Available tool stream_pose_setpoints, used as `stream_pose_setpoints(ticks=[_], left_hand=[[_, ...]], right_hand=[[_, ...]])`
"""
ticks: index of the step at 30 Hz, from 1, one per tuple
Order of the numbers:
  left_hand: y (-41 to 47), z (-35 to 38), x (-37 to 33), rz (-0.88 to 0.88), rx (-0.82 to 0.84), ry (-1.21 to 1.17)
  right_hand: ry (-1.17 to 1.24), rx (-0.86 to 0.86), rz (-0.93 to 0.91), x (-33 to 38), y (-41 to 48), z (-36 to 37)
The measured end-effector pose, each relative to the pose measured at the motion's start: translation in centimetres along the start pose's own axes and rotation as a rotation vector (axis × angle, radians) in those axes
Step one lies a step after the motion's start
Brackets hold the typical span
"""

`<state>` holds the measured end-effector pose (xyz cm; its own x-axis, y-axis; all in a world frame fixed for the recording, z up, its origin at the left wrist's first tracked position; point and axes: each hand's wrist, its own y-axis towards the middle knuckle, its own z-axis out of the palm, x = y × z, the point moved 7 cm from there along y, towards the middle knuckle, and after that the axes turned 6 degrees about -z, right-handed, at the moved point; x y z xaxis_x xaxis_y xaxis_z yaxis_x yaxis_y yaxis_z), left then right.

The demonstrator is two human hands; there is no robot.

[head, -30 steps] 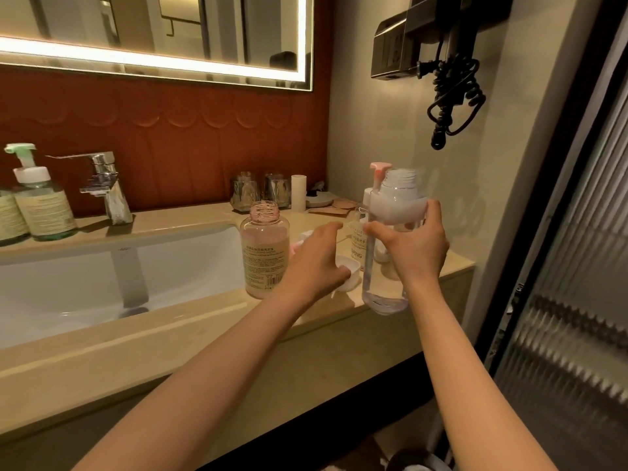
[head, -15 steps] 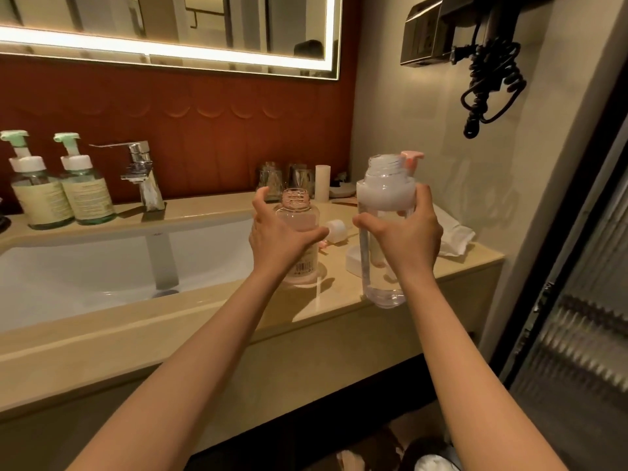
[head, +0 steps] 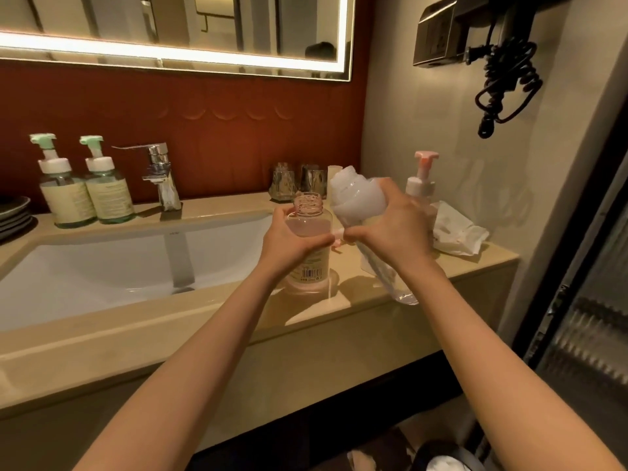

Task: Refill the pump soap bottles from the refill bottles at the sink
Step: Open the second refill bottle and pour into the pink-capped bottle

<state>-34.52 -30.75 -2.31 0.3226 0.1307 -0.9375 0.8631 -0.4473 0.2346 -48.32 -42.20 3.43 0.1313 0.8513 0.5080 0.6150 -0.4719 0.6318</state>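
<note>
1. Far left of the white rectangular sink basin (head: 102,266): two clear pump bottles with mint-green pump heads and pale labels (head: 86,185), upright side by side on the beige stone counter (head: 339,307), pumps on, untouched. A stack of dark plates (head: 13,215) further left at the frame edge.
2. Behind the basin: chrome single-lever tap (head: 159,175).
3. Just right of the basin: left hand (head: 289,243) wrapped around a small clear round bottle with pinkish liquid and a barcode label (head: 311,232). Fingers closed snug on its middle, thumb toward the camera. Standing upright on the counter, threaded neck open, pump off, about two-thirds full by the look of it.
4. Right of that, nearly touching: right hand (head: 390,232) clamped around a tall translucent refill bottle with a wide threaded mouth (head: 353,202). Fingers fully curled around the body, nothing loose.
5. The bit that matters: refill bottle's long axis tilted, base down-right near the counter edge, open mouth up-left, sitting just above and right of the small bottle's neck. No pour visible yet. Probably needs more tilt and a nudge left to line mouth over neck; wide mouth over narrow neck looks like spill territory.
6. Further right of the basin: another clear pump bottle with a pink pump head (head: 421,185), upright behind the right hand, plus a crumpled white cloth (head: 455,236).
</note>
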Motion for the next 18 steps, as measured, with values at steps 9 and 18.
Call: stream_pose_setpoints(ticks=[9, 18], left_hand=[[-1.4, -2.9, 0.1, 0.057, -0.020, 0.030], [-2.4, -4.4, -0.1, 0.054, -0.093, 0.054]], right_hand=[[-0.247, 0.153, -0.113, 3.3, 0.8, 1.3], [-0.397, 0.188, -0.217, 5.4, 1.9, 2.0]])
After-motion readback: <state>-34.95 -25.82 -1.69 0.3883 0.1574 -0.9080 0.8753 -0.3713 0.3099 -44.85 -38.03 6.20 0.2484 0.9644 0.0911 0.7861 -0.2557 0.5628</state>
